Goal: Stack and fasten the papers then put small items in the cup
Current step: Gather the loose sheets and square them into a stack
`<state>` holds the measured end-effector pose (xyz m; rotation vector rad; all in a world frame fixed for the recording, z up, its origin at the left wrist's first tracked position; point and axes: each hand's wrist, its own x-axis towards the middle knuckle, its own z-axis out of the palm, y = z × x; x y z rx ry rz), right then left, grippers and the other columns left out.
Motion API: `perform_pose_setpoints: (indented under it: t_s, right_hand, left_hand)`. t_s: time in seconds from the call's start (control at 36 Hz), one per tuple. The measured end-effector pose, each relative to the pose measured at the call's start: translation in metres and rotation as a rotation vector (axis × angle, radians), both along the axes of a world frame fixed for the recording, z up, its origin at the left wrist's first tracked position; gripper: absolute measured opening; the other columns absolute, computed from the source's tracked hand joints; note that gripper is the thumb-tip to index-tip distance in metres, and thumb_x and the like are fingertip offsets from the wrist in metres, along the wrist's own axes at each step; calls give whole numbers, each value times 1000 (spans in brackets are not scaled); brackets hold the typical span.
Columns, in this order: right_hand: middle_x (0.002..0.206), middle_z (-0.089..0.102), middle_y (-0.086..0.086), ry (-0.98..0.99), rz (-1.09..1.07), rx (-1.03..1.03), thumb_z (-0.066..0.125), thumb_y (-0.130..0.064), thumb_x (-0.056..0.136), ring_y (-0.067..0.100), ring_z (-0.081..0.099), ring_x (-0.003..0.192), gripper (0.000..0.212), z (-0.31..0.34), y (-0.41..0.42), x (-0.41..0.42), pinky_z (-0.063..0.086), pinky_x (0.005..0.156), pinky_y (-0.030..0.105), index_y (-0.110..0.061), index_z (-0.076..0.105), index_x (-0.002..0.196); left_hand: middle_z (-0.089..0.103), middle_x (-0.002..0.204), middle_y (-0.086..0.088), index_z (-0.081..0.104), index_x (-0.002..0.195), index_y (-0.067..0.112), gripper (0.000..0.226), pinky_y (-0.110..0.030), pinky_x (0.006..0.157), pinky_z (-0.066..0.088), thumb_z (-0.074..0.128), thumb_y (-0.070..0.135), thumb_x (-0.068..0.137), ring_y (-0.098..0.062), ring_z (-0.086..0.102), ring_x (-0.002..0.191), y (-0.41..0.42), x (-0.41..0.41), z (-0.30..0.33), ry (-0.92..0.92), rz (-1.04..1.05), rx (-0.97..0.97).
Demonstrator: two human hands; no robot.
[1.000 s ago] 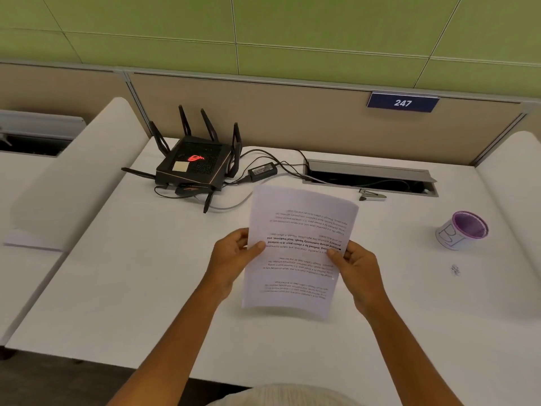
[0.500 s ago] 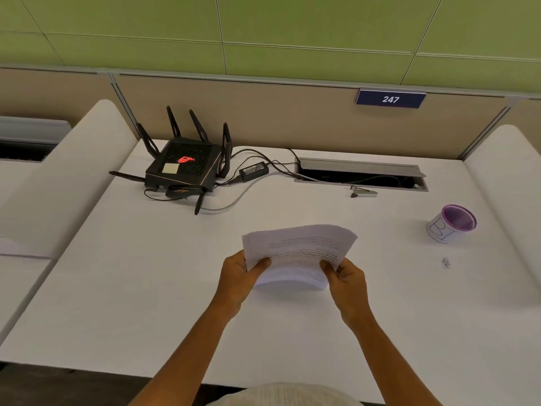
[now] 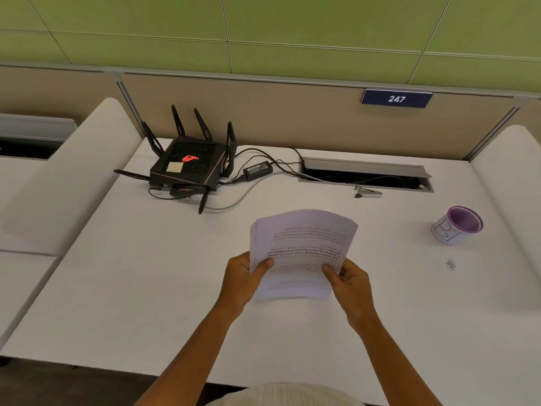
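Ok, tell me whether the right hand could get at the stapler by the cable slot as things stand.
Probably not yet: the right hand grips the papers together with the left hand. The bare desk up to the stapler is otherwise unobstructed.

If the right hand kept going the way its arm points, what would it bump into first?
Nothing new at once: the right hand already grips the papers. Pushed on up and leftward, it would probably reach the adapter and cables beside the router, though depth is hard to judge.
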<state>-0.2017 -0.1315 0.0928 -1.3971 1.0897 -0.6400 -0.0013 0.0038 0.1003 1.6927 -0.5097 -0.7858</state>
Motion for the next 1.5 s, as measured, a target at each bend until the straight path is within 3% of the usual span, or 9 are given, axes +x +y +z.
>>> perform_pose_setpoints:
  t_s: [0.28,0.42,0.64,0.86,1.0,1.11,1.22,1.33,1.5]
  right_hand:
    - [164,39,-14,133,118,-506,87,-19,85,1,42,143,94,58,-40,-1,32,116,16,-29,32,160]
    - [152,50,-25,268,490,-592,83,-33,87,0,48,138,82,87,-42,11,39,113,24,-42,38,155]
    - [86,76,-21,397,628,-666,68,-25,95,5,71,80,16,82,-36,20,61,70,41,-35,80,99]
    - [74,76,-6,276,333,-436,70,-12,97,12,71,69,19,79,-30,0,53,57,21,-22,80,85]
    - [83,81,0,46,-22,-96,79,-14,92,29,78,78,4,69,-13,-10,64,69,44,-18,80,91]
    - [98,83,5,-135,-202,173,81,-8,88,29,79,89,21,59,5,-14,62,73,38,-11,77,108]
    - [104,82,5,-222,-292,315,80,-6,88,30,77,96,28,49,19,-18,60,80,42,-11,74,115]
    - [107,82,3,-296,-354,450,77,-4,90,28,75,102,33,41,30,-22,59,81,41,-13,71,121]
    - [126,77,9,-361,-358,602,73,-5,93,33,69,120,44,26,48,-31,55,101,50,-15,66,135]
  left_hand:
    - [77,93,10,78,107,24,11,-15,74,59,73,16,101,-5,74,87,-2,35,8,-336,-263,99]
    - [81,105,8,80,119,20,19,-25,82,64,69,17,103,-11,76,96,-6,40,13,-467,-441,152]
    - [80,108,14,80,119,24,19,-31,89,65,68,21,104,-7,75,99,-9,40,31,-487,-573,171]
    - [52,153,15,36,163,34,93,-32,112,45,86,42,85,-6,46,140,16,42,6,-352,94,85]
    - [25,175,0,9,169,32,118,-53,128,33,87,47,81,-25,27,162,35,11,-2,110,448,125]
    - [38,170,-4,12,170,25,109,-50,127,34,82,47,89,-25,40,156,38,-4,-5,422,453,101]
    - [73,137,-11,49,156,9,78,-49,115,53,78,41,92,-28,70,128,32,-4,-3,666,418,-65]
    - [82,116,-10,72,127,14,26,-43,93,62,67,24,105,-25,80,107,25,-8,10,637,397,-138]
    - [84,110,-7,74,120,15,18,-39,84,65,62,21,108,-23,82,102,16,-11,22,595,416,-143]
